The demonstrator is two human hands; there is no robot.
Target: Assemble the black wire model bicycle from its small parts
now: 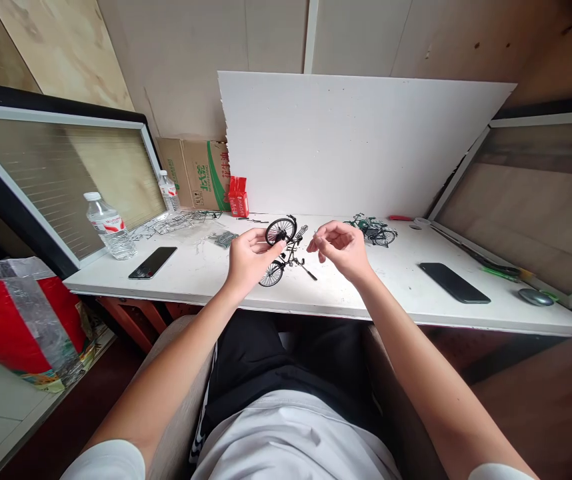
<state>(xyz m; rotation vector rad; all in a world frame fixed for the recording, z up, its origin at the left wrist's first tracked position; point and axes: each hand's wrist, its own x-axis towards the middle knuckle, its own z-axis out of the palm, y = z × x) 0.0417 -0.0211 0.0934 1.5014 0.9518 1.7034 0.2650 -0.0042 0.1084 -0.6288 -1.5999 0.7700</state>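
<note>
1. Black model bike (pixel 282 252) sits between both hands at the near-middle of the white table (pixel 366 293), just past the near edge.
2. Long axis runs roughly near-to-far and is tipped up. One wheel is low by the tabletop, the other raised on the far side.
3. Left hand (pixel 249 257) is the closer one. It touches the bike from the left, thumb and fingertips closed on it around the raised wheel.
4. Right hand (pixel 342 248) is just to the right of the bike and not touching it; there is a small gap to the frame.
5. Right thumb and forefinger are pressed together in a pinch, the other fingers curled. Whatever is between them is too small to tell.
6. A thin rod sticks out of the bike's low end, pointing right and near, below the right hand.
7. Green model bike (pixel 375 230) stands further back and to the right, well apart from both hands.
8. One dark phone (pixel 153 262) lies flat to the left, another phone (pixel 454 282) to the right, both out of reach of the hands as posed.
9. Water bottle (pixel 110 227) stands upright at the far left corner.
</note>
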